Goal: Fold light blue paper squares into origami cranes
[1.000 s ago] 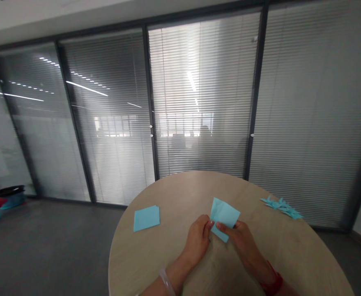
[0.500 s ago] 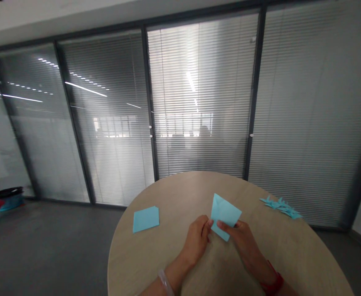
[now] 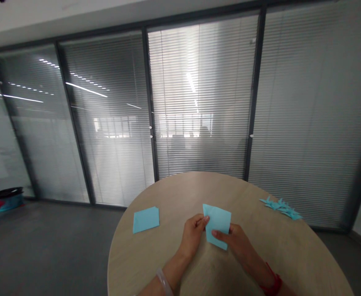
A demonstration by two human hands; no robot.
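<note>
The person's left hand [image 3: 194,235] and right hand [image 3: 234,240] are close together, with a folded sheet of light-blue paper [image 3: 217,225] pinched between them; the left fingers grip its upper-left edge, while the right thumb lies across its lower face and the right fingers stay mostly behind it; the hands do not touch each other, since the paper lies between them; the sheet is tilted, with one corner pointing toward 6 o'clock, and it sits just above the middle of the near part of the table, though I cannot tell whether its lower corner touches the surface; the round table with a pale wood top [image 3: 164,257] fills the lower part of the view; at about 10 o'clock from the hands, a flat square of light-blue paper [image 3: 146,219] lies on the tabletop, well apart from them; at about 2 o'clock, near the far right edge of the table, lies a loose cluster of small, pointed light-blue paper shapes [image 3: 280,208]; a clear bangle [image 3: 164,282] circles the left wrist, and a red wristband [image 3: 273,284] circles the right; beyond the table stands a dark-framed glass partition with slatted blinds [image 3: 309,115]; at about 10 o'clock, a blue tub with a black rim [image 3: 9,195] sits on the dark grey floor [image 3: 51,242].
</note>
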